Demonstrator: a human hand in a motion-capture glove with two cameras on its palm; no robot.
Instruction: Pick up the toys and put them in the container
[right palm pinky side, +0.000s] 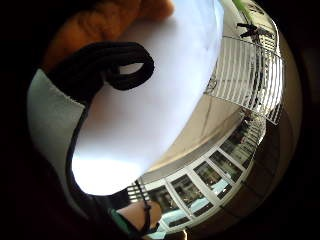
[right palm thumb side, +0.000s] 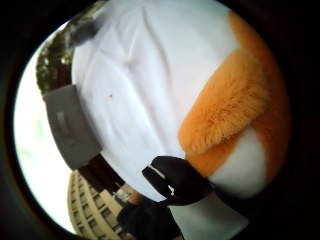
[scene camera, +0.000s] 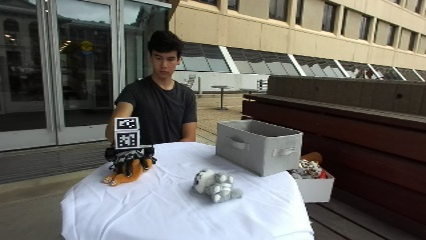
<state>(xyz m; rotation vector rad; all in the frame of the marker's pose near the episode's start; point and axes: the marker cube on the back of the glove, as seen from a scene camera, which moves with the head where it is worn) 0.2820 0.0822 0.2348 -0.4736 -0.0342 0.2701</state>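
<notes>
An orange and white plush toy (scene camera: 120, 177) lies on the white tablecloth (scene camera: 166, 210) at the table's left side. My gloved right hand (scene camera: 130, 159) sits on top of it, fingers curled down around it. In the thumb side palm view the toy's orange fur (right palm thumb side: 225, 110) is close to the palm, with a gloved finger (right palm thumb side: 177, 180) against it. A grey and white plush toy (scene camera: 214, 185) lies alone in the middle of the table. The grey fabric container (scene camera: 256, 145) stands open at the table's right side, well away from the hand.
A white box (scene camera: 313, 187) holding several toys sits on the wooden bench (scene camera: 373, 150) to the right of the table, below the container. The person sits behind the table. The round table's edge falls away close in front of both toys.
</notes>
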